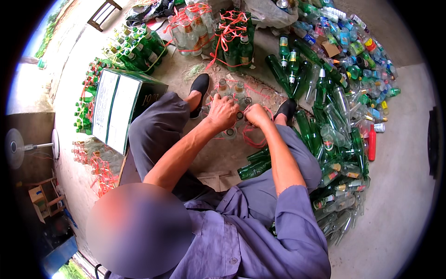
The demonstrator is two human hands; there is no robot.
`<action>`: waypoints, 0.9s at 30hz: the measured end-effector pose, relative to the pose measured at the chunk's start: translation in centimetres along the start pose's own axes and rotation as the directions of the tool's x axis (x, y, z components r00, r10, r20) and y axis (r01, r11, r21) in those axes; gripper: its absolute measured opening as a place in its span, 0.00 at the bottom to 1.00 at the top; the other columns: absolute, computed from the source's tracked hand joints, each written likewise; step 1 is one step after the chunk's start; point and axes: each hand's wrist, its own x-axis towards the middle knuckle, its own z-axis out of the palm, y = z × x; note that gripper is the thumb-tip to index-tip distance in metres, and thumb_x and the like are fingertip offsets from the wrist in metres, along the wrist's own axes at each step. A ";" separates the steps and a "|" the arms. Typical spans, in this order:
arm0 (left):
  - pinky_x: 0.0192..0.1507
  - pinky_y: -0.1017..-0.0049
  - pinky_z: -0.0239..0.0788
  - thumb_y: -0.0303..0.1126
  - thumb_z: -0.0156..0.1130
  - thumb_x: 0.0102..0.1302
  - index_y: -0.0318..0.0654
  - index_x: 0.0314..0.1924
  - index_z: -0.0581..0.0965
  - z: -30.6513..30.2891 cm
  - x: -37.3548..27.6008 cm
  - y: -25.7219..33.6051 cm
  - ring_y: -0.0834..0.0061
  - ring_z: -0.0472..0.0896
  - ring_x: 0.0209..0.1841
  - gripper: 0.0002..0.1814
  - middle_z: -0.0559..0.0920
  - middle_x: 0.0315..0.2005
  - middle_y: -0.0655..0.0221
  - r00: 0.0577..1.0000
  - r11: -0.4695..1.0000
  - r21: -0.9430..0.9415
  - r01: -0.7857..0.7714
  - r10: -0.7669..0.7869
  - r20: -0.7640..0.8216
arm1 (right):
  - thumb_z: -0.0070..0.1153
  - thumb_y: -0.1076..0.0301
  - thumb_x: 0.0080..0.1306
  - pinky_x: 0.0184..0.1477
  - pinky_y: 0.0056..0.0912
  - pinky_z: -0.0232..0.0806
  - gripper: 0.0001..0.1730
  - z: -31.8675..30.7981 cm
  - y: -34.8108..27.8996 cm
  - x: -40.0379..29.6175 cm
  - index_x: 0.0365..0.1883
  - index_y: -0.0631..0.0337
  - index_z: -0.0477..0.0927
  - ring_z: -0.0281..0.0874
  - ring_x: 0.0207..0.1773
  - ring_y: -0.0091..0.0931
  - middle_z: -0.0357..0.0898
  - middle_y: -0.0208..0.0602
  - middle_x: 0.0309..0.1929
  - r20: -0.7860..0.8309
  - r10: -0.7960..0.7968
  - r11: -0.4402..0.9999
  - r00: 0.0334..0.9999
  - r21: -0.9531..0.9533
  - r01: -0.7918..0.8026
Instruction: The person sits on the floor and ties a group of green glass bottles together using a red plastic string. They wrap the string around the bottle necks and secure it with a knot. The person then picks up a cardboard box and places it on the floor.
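Observation:
Between my feet stands a bundle of clear glass bottles (pixel 229 133), upright and close together. My left hand (pixel 222 112) lies over the bottle necks with its fingers bent; what is under the fingers is hidden. Just right of it, my right hand (pixel 257 115) is closed on pink plastic twine (pixel 253 136), which hangs in a loose loop below the fist. More of the twine runs around the bundle and over the floor behind it.
Tied bundles of clear bottles (pixel 191 33) and green bottles (pixel 234 45) stand ahead. A cardboard carton (pixel 116 104) is beside my left knee. Loose green bottles (pixel 306 129) lie by my right leg, near a heap of plastic bottles (pixel 348 45). A fan (pixel 15 148) stands far left.

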 end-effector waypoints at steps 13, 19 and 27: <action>0.45 0.60 0.75 0.33 0.57 0.53 0.42 0.33 0.86 1.2 0.1 0.1 0.56 0.86 0.40 0.12 0.87 0.32 0.58 0.810 0.586 -0.581 0.565 -0.530 0.253 | 0.60 0.69 0.59 0.16 0.30 0.65 0.07 -1.2 -1.0 -2.1 0.26 0.65 0.84 0.72 0.14 0.25 0.80 0.38 0.19 0.025 0.055 0.966 0.998 0.253 -0.059; 0.45 0.61 0.75 0.33 0.56 0.54 0.40 0.37 0.85 1.5 -0.1 -0.4 0.56 0.85 0.40 0.13 0.87 0.32 0.57 0.834 0.571 -0.644 0.509 -0.513 0.204 | 0.57 0.74 0.58 0.19 0.36 0.68 0.06 -0.6 -0.7 -1.1 0.25 0.67 0.82 0.76 0.16 0.29 0.82 0.42 0.20 0.012 0.021 0.975 1.000 0.221 -0.023; 0.44 0.62 0.74 0.33 0.58 0.54 0.38 0.36 0.84 1.4 -0.1 -0.6 0.56 0.85 0.38 0.12 0.86 0.30 0.57 0.837 0.457 -0.745 0.485 -0.488 0.246 | 0.56 0.71 0.58 0.21 0.36 0.69 0.07 -0.1 0.0 -0.3 0.25 0.66 0.83 0.78 0.17 0.29 0.81 0.40 0.19 -0.055 -0.007 0.990 0.998 0.140 0.015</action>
